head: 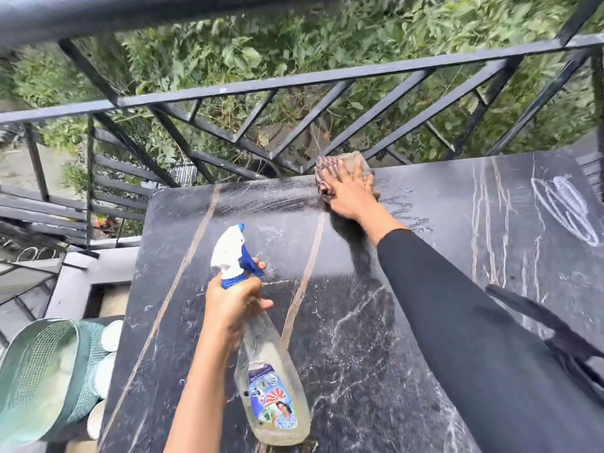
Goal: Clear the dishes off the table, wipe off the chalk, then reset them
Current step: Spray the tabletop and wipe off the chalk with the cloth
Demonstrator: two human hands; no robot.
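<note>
The black marble table (pixel 353 322) fills the lower middle of the head view. My right hand (pixel 349 191) presses a striped cloth (pixel 330 165) flat against the table's far edge, fingers spread over it. A wet smeared streak runs left of the cloth. My left hand (pixel 232 299) grips a clear spray bottle (pixel 271 387) by its neck, just below the white and blue trigger head (pixel 233 250), above the table's near left part. A white chalk drawing (pixel 565 210) remains on the table's far right.
A black metal railing (pixel 294 83) runs right behind the table, with green foliage beyond it. A green mesh basket (pixel 42 371) stands at the lower left beside the table, with white dishes (pixel 111 335) next to it. A dark strap (pixel 555 331) hangs from my right sleeve.
</note>
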